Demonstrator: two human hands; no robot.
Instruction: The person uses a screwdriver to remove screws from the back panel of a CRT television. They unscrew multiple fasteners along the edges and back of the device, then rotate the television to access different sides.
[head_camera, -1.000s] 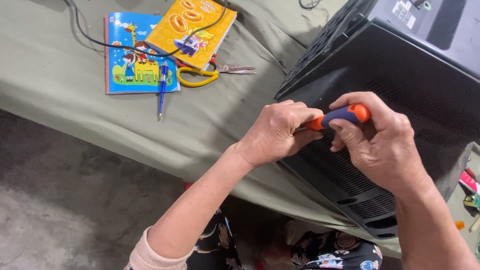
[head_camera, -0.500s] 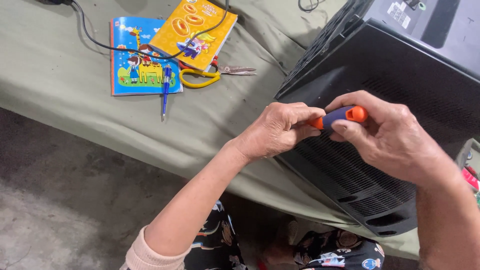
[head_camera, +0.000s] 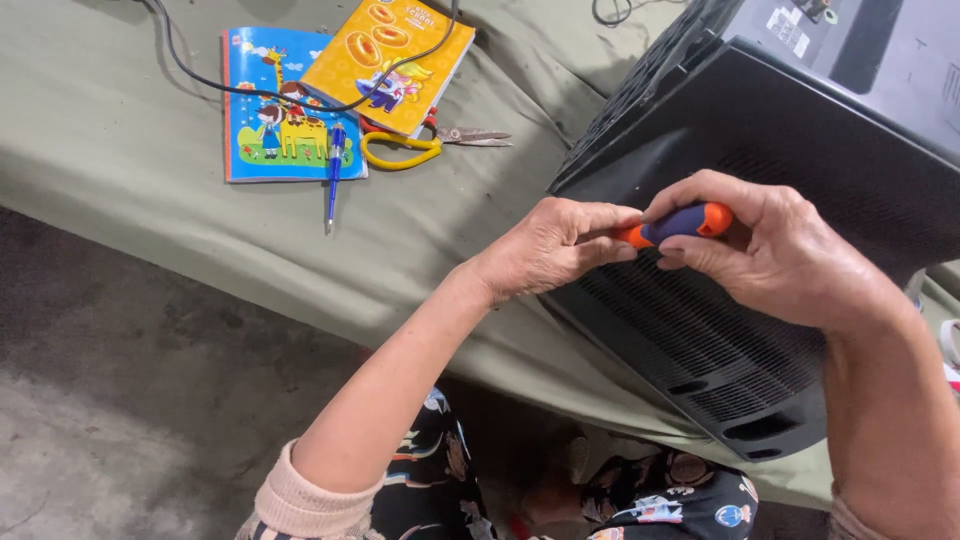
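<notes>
While the orange-and-blue plastic-handled screwdriver (head_camera: 678, 222) stays pinched between both hands over the black vented plastic casing (head_camera: 720, 350) at the worktop's (head_camera: 150, 150) near edge, the left hand (head_camera: 550, 248) has closed tighter around its front end and the right hand (head_camera: 775, 250) grips the handle as before; the work looks unfinished. Yellow-handled scissors (head_camera: 420, 145) lie well apart.

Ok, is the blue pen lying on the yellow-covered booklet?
No, the blue pen lies across the blue booklet and onto the green cloth.

Soft even daylight, sharp focus
</notes>
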